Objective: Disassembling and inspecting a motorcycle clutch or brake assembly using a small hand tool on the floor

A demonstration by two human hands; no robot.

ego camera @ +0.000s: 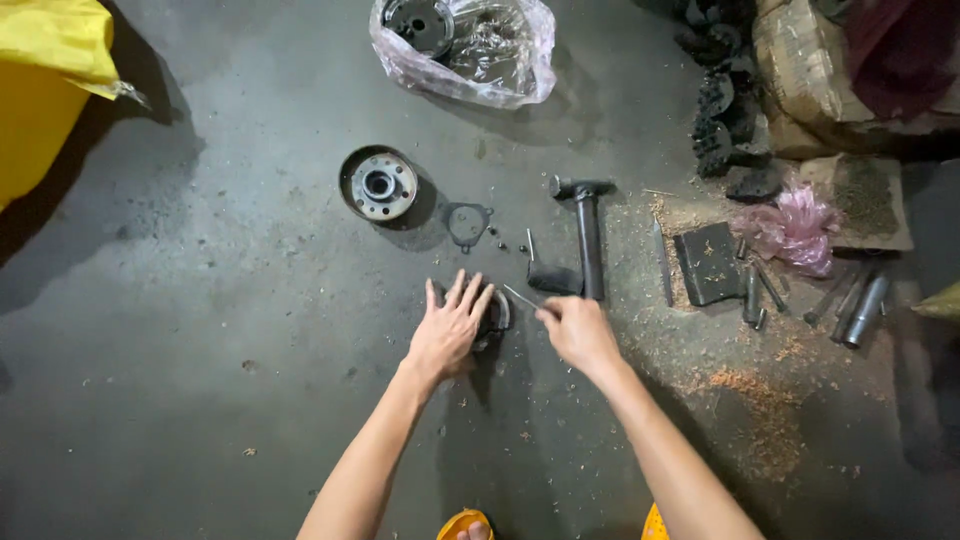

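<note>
both forearms were bare, with no sleeves showing. the left hand and right hand wore no gloves. orange-yellow footwear peeked in at the bottom edge.

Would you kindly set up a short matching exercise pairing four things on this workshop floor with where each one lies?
Things:
1. round metal hub
2. hammer
3. clear plastic bag
4. pink plastic bag

Places:
A. top centre, holding metal parts
B. far right, beside loose tools
C. just beyond the right hand
D. alone, up and left of the left hand

Pairs: 1-D, 2-C, 3-A, 4-B
</note>
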